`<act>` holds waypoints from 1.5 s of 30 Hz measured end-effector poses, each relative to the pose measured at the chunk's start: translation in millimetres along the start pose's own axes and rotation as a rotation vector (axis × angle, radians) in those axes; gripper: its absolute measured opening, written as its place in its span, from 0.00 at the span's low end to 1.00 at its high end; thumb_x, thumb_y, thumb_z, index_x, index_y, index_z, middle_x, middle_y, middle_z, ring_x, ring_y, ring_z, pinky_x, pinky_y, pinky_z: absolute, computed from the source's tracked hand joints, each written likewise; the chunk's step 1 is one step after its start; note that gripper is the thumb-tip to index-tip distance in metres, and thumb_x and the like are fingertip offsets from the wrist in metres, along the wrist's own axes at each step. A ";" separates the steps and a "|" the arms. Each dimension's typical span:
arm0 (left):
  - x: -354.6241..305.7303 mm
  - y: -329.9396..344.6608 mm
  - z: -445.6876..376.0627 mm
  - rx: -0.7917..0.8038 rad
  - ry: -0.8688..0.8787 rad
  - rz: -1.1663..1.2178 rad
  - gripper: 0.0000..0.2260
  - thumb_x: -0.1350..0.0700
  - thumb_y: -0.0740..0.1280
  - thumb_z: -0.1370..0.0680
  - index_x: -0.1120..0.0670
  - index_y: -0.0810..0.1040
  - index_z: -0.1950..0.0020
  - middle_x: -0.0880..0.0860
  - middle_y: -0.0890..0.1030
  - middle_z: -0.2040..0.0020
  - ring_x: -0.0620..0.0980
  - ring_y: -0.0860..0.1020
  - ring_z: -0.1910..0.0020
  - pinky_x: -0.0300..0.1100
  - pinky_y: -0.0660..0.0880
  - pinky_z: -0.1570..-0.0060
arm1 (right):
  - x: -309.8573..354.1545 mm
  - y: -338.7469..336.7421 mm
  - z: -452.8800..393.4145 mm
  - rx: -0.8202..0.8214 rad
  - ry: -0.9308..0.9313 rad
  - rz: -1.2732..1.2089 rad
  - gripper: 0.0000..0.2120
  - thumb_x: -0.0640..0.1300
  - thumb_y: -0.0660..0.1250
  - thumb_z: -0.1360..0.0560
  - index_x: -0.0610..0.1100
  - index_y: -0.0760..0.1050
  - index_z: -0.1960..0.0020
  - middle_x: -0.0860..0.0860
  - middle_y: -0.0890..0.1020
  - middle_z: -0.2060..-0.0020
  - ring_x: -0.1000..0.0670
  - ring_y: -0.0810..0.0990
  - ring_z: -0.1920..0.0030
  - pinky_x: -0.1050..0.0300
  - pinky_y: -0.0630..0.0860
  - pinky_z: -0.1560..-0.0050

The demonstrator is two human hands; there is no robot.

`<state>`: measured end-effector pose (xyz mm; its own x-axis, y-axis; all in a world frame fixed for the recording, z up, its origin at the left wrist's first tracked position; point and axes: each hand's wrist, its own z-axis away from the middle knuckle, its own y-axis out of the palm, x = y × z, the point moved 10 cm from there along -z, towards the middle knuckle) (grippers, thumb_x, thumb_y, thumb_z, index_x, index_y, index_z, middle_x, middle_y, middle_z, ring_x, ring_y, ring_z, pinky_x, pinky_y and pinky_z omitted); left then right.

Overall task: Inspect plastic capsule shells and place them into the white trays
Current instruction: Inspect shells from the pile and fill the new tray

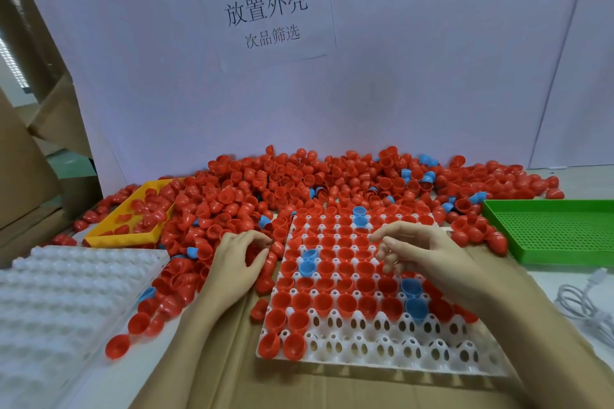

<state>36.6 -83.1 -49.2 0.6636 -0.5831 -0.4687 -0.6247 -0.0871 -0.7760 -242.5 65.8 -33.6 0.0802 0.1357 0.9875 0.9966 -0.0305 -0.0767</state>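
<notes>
While the left hand (237, 262) is curled into loose red shells (265, 182) just left of the white tray (382, 357), the right hand (428, 259) is held slack over its filled middle, unfilled pockets nearest it.

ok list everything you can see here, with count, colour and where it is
loose shells: a big heap, mostly red with some blue, across the back of the table
filled tray: one, white, centre, mostly filled with red and a few blue shells
upturned tray: one, white, front left
yellow tray: one, left, holding red shells
green tray: one, right
paper sign: one, white, on the back wall
cable: one, white, far right
left hand: on shells beside the filled tray
right hand: over the filled tray
</notes>
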 end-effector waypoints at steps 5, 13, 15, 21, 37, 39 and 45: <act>-7.2 -4.9 -35.7 -0.031 -0.031 0.009 0.05 0.58 0.70 0.19 0.48 0.83 0.46 0.42 0.83 0.49 0.44 0.79 0.46 0.43 0.77 0.44 | 1.2 -5.7 -0.7 -0.022 -0.006 -0.010 0.09 0.45 0.69 0.18 0.46 0.86 0.42 0.44 0.86 0.53 0.47 0.85 0.55 0.56 0.83 0.50; -30.2 36.9 -126.0 -0.007 0.053 -0.205 0.11 0.57 0.66 0.16 0.57 0.78 0.35 0.54 0.78 0.39 0.53 0.76 0.38 0.48 0.79 0.44 | 2.0 -12.4 -0.7 -0.048 -0.015 -0.045 0.09 0.44 0.68 0.18 0.47 0.86 0.42 0.45 0.86 0.54 0.48 0.84 0.56 0.56 0.82 0.51; -26.0 50.8 -144.2 0.013 0.054 -0.311 0.17 0.53 0.66 0.16 0.57 0.74 0.29 0.55 0.74 0.33 0.54 0.73 0.34 0.48 0.79 0.43 | 3.0 -12.5 -1.0 -0.046 -0.021 -0.056 0.09 0.44 0.68 0.18 0.47 0.86 0.43 0.45 0.86 0.55 0.48 0.84 0.56 0.56 0.82 0.52; -21.5 70.8 -186.0 0.008 0.033 -0.390 0.19 0.53 0.64 0.16 0.53 0.72 0.24 0.55 0.72 0.30 0.56 0.70 0.31 0.53 0.76 0.38 | 5.8 -10.6 -3.2 -0.027 -0.032 -0.079 0.09 0.45 0.69 0.19 0.46 0.86 0.44 0.44 0.86 0.55 0.49 0.84 0.58 0.58 0.81 0.55; -32.8 56.0 -197.9 -0.031 0.083 -0.333 0.12 0.63 0.70 0.20 0.57 0.81 0.37 0.56 0.84 0.41 0.60 0.80 0.39 0.55 0.78 0.43 | 10.9 -11.7 -1.6 -0.024 -0.024 -0.087 0.09 0.44 0.68 0.18 0.45 0.86 0.43 0.44 0.86 0.56 0.49 0.84 0.57 0.59 0.80 0.55; -30.3 41.0 -193.2 -0.074 0.073 -0.302 0.13 0.59 0.72 0.19 0.54 0.83 0.35 0.54 0.86 0.41 0.59 0.82 0.39 0.55 0.78 0.42 | 11.5 -11.4 -0.5 -0.027 -0.013 -0.085 0.09 0.44 0.68 0.18 0.45 0.86 0.42 0.45 0.86 0.56 0.49 0.84 0.57 0.59 0.80 0.55; -52.0 2.0 -147.9 -0.255 0.047 0.236 0.11 0.59 0.77 0.22 0.53 0.86 0.40 0.41 0.85 0.48 0.38 0.83 0.49 0.38 0.82 0.44 | 9.5 -18.4 -0.4 -0.087 0.005 -0.083 0.10 0.47 0.69 0.21 0.47 0.86 0.44 0.44 0.86 0.56 0.48 0.84 0.57 0.56 0.83 0.52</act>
<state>-60.0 -172.4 36.1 0.4725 -0.6476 -0.5978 -0.8453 -0.1411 -0.5153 -260.1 67.2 -22.7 -0.0026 0.1363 0.9907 0.9943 -0.1052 0.0171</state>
